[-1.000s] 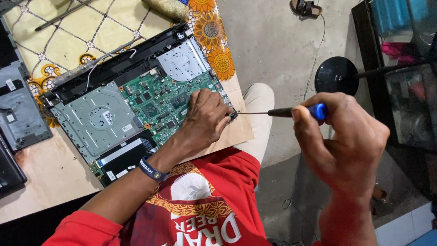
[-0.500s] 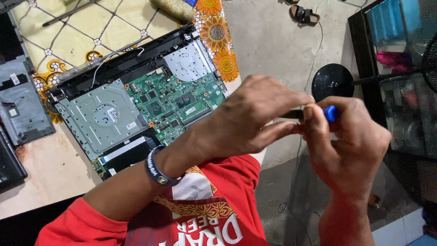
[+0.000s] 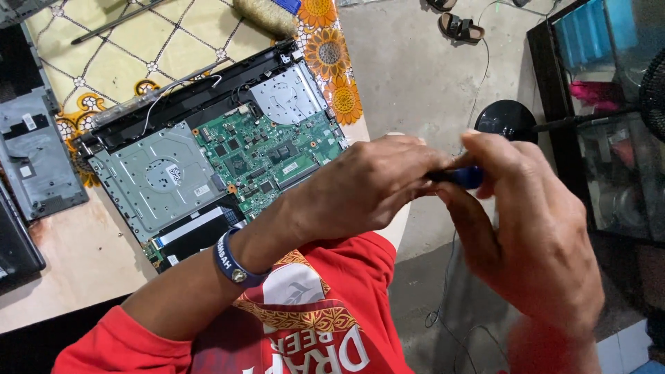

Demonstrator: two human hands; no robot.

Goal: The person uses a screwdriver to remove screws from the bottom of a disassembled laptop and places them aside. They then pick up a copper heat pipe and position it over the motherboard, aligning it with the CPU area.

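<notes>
While the opened laptop lies base-up on the bench with its green circuit board and silver drive bay bare, you are busy with the tool, not the machine. Your right hand is wrapped around the blue screwdriver handle; your left hand pinches at its shaft, which is hidden, so what sits at the tip I cannot tell. Bringing the tip to a board screw would call for a steady, upright approach. A floral cloth covers the bench's far end; sandals and a fan base sit on the concrete floor.
</notes>
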